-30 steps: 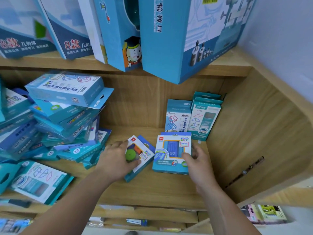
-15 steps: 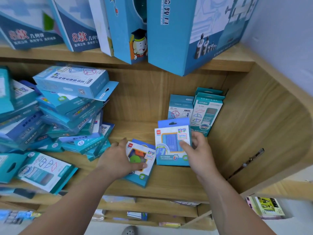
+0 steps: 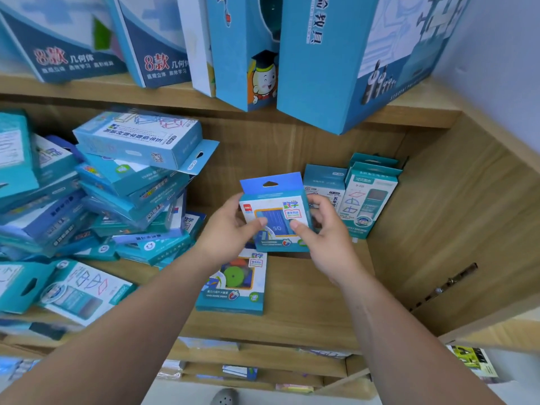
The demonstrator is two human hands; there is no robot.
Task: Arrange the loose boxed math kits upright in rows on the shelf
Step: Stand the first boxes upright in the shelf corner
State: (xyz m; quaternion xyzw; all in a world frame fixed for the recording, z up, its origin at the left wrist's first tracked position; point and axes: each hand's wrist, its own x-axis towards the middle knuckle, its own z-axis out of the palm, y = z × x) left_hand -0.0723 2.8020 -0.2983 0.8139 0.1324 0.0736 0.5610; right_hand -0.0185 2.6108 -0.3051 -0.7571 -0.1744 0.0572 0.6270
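Wooden shelf w/ back panel. Far left: big jumbled pile of teal cardboard kit boxes, most still to sort. Centre: left hand & right hand, fingers clamped on blue boxed math kit, upright, off shelf. Flat green-disc kit box lies under it. Right: only few upright teal boxes in row; gap beside them looks free.

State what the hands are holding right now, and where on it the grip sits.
Both hands hold one boxed math kit, upright above the shelf. The left hand grips its left edge, the right hand its right edge, thumbs on the front face.
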